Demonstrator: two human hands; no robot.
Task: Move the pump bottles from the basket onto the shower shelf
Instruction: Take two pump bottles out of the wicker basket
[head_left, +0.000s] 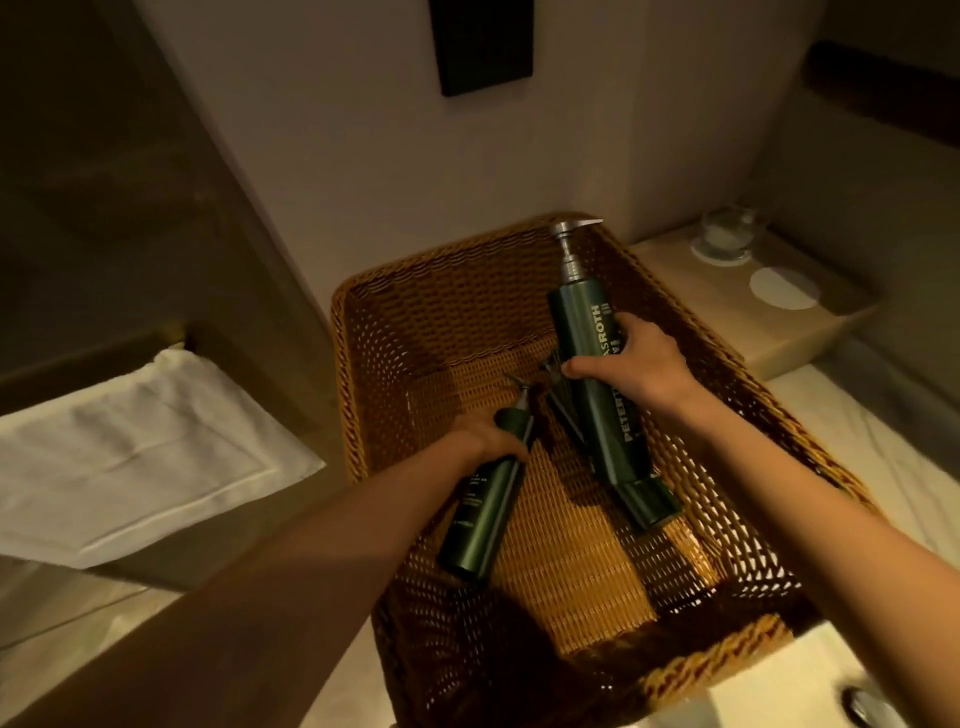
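A brown wicker basket (395, 332) fills the middle of the view. My right hand (641, 364) grips a tall dark green pump bottle (587, 322) with white lettering, lifted so its silver pump stands above the far rim. My left hand (485, 434) is closed around the neck end of a second green pump bottle (483, 512) that lies slanted on the basket floor. A third green bottle (647, 499) lies under the lifted one, mostly hidden.
A folded white towel (135, 457) lies on a ledge at the left. A stone shelf (737, 306) behind the basket at the right carries a glass (724, 236) on a coaster and a white disc (782, 288). A metal drain (867, 706) shows at the bottom right.
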